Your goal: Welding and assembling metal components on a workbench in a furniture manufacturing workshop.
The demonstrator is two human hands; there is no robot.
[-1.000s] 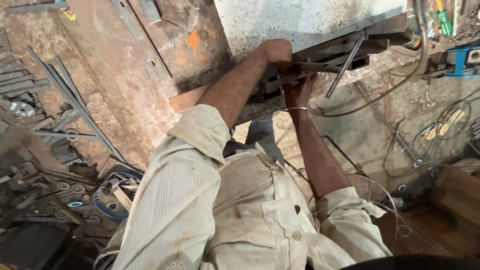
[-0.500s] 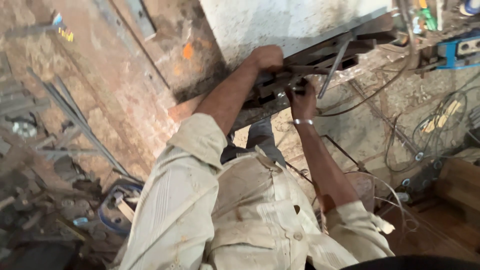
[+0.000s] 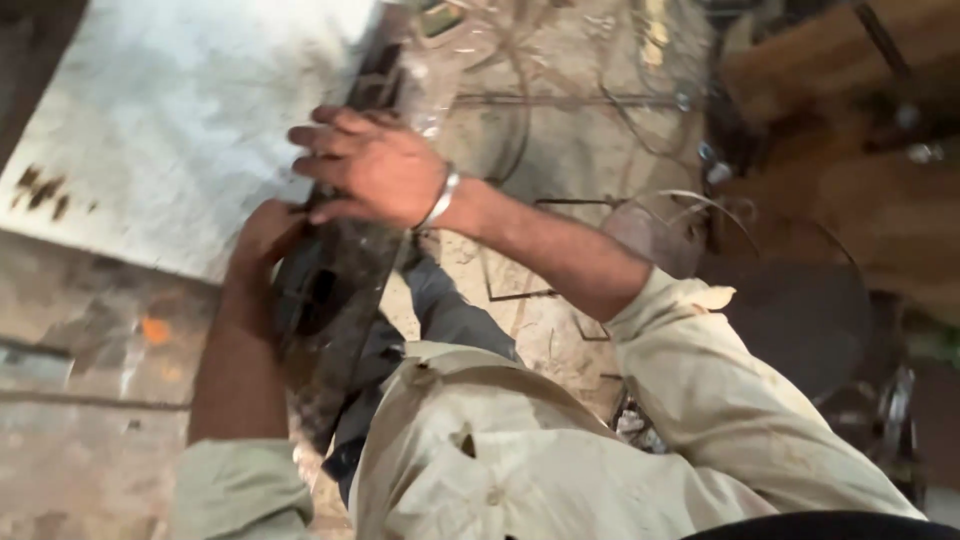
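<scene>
Item: long dark rusty metal frame piece (image 3: pixel 335 290), lying along the right edge of a pale grey flat metal sheet (image 3: pixel 170 130), running from top centre down toward the person's lap. L hand (image 3: pixel 262 240): at the piece's left side near the sheet's lower right corner, fingers curled round it; closure looks firm but fingertips hidden. R hand (image 3: pixel 370 165): atop the upper part of the piece, fingers spread fairly flat, pressing rather than clasping; silver metal bangle (image 3: pixel 440 200) on wrist. Surrounds: thin bent wire loops (image 3: pixel 640 210) on dusty concrete floor (image 3: pixel 560 150), right of the piece. Picture blurred; finer detail n/a.
</scene>
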